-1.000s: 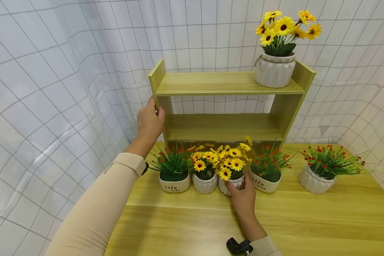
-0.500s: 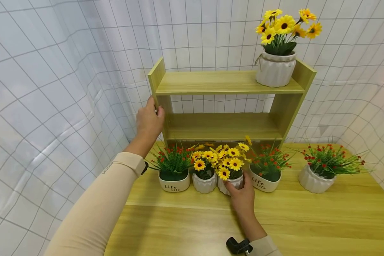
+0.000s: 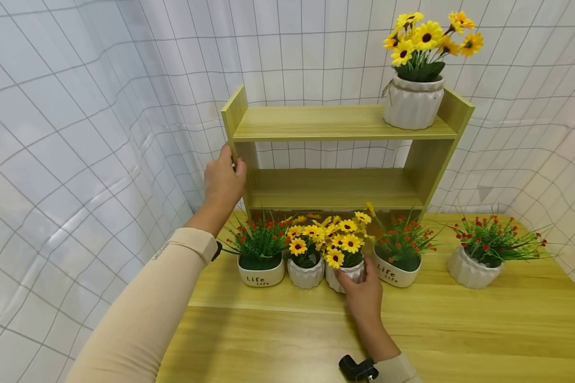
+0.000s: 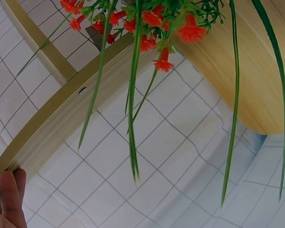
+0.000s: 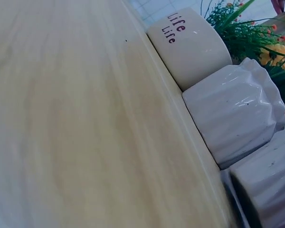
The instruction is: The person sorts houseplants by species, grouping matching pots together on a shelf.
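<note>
My left hand [image 3: 224, 178] grips the left side panel of a pale wooden shelf [image 3: 311, 121], thumb at its front edge; two of its fingers [image 4: 10, 192] show against the panel in the left wrist view. My right hand [image 3: 366, 298] holds a white fluted flower pot [image 3: 342, 279] with yellow daisy-like flowers, thumb at its front and fingers at its right side. Close on its left stands a similar white pot [image 3: 306, 274] with yellow flowers. In the right wrist view, a dark gap shows under the edge of the nearest pot [image 5: 270, 185].
Oval "Life" planters with red flowers flank the yellow pair, one on the left [image 3: 261, 272] and one on the right [image 3: 397, 268]. Farther right stands another white pot [image 3: 474, 270]. A tall yellow-flowered pot [image 3: 413, 103] sits on the shelf's top right. Grid-patterned curtain [image 3: 76, 106] surrounds the wooden table [image 3: 278, 340].
The yellow flowers in the right hand's pot have shifted very slightly left. Both hands keep their grips, and the other pots stay where they were.
</note>
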`<state>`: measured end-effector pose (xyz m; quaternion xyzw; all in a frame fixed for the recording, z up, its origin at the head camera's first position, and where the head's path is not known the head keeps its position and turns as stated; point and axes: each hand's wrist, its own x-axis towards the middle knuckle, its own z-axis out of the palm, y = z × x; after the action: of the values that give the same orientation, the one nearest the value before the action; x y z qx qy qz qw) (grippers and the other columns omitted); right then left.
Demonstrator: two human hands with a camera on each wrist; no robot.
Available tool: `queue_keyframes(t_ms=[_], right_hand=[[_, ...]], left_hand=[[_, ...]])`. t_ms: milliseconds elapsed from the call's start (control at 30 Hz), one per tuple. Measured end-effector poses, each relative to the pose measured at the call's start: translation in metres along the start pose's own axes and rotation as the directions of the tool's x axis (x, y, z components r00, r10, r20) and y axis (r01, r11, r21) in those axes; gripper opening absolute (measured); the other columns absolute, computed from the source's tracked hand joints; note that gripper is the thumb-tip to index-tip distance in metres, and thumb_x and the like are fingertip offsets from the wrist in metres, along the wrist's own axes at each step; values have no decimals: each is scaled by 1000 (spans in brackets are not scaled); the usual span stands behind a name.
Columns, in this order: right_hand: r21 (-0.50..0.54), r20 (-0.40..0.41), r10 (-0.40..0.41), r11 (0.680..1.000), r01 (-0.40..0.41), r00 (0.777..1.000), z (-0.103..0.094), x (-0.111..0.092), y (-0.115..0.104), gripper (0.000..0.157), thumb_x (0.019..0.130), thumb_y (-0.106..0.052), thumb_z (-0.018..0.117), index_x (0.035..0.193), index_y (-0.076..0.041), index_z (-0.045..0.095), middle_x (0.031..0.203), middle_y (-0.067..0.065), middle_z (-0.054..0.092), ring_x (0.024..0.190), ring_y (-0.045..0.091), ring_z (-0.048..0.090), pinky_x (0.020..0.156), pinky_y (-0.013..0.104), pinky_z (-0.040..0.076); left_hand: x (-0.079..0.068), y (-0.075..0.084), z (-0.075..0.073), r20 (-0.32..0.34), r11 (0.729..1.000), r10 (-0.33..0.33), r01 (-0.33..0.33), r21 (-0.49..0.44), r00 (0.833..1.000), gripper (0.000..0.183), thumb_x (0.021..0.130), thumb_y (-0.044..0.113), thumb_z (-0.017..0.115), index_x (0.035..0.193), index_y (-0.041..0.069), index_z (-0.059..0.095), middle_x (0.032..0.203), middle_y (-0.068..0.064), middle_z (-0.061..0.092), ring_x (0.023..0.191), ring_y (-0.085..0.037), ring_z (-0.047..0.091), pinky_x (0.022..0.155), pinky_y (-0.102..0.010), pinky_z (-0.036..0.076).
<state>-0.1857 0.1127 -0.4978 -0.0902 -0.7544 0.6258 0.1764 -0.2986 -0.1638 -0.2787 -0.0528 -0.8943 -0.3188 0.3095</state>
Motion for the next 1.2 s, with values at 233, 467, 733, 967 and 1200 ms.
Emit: queue_keyframes(t_ms=[233, 467, 733, 967, 1200], right_hand=[[89, -20, 7, 996, -5, 1000, -2, 0, 0, 76, 83, -23, 83, 147, -13, 44, 143, 9, 50, 130, 25, 45, 106, 48, 36], [170, -73, -32, 984, 44, 997, -2, -6, -9, 71, 85, -15, 78, 147, -10, 43, 142, 7, 48, 132, 22, 42, 103, 44, 40], [391, -183, -120, 902, 184, 976, -3, -16, -37, 58, 87, 7, 65, 140, -10, 49, 138, 4, 51, 129, 20, 47, 93, 23, 46], [740, -309, -165, 577, 346, 936, -6, -14, -70, 56, 84, 20, 61, 135, -1, 50, 132, 14, 51, 120, 25, 48, 98, 30, 43], [701, -422, -210, 541, 465, 882, -15, -2, -105, 66, 78, 19, 69, 137, 1, 49, 137, 20, 48, 127, 32, 45, 103, 34, 41]], left_hand=[[0, 1, -1, 5, 1000, 6, -6, -4, 1000, 21, 101, 17, 50, 113, 0, 56, 103, -26, 70, 89, -37, 71, 66, -46, 56], [-1, 2, -2, 10, 1000, 2, -2, -12, 1000, 20, 101, 18, 49, 110, 0, 55, 100, -26, 70, 84, -36, 70, 63, -46, 55], [-1, 1, -1, 25, 1000, -8, 8, -13, 1000, 20, 102, 18, 49, 110, 1, 55, 99, -25, 70, 80, -35, 69, 62, -45, 54], [-1, 0, -1, 23, 1000, -5, 5, -6, 1000, 20, 101, 17, 49, 110, 0, 55, 98, -26, 69, 80, -37, 68, 63, -46, 53], [-2, 0, -1, 7, 1000, 5, -5, -4, 1000, 17, 101, 15, 51, 108, 0, 55, 95, -25, 69, 78, -37, 68, 62, -46, 53]])
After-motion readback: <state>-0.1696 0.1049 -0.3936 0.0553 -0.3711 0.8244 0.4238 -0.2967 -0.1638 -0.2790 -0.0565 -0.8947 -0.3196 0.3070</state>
